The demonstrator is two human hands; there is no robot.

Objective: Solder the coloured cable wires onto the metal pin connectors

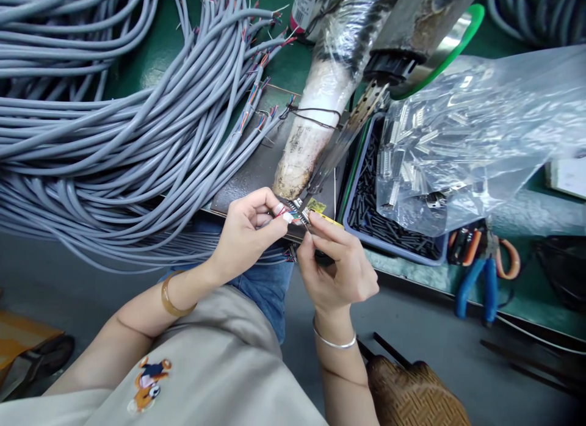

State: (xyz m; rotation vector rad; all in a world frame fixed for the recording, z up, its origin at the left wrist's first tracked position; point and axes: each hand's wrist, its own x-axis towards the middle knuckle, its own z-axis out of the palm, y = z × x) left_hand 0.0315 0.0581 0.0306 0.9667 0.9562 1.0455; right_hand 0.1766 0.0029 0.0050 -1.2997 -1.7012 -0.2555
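Green workbench (pixel 526 296), gray cables (pixel 151 127), blue bin (pixel 394 250), blue-handled pliers (pixel 491 285)

Over blue denim jeans (pixel 260 313) we see a beige top (pixel 220 359), stitched with a teddy-bear motif (pixel 149 382) in orange-brown and navy. An amber-coloured bangle (pixel 167 296) circles the left forearm (pixel 146 322), a thin silver bangle (pixel 336 344) the right wrist (pixel 330 322); white wraps (pixel 287 218) cover two fingertips of the left hand (pixel 247 234).

Cables (pixel 137 124) left of the duct (pixel 320 96), connector (pixel 302 213) before it, tray (pixel 397 250) right, pliers (pixel 491 282) beside the tray
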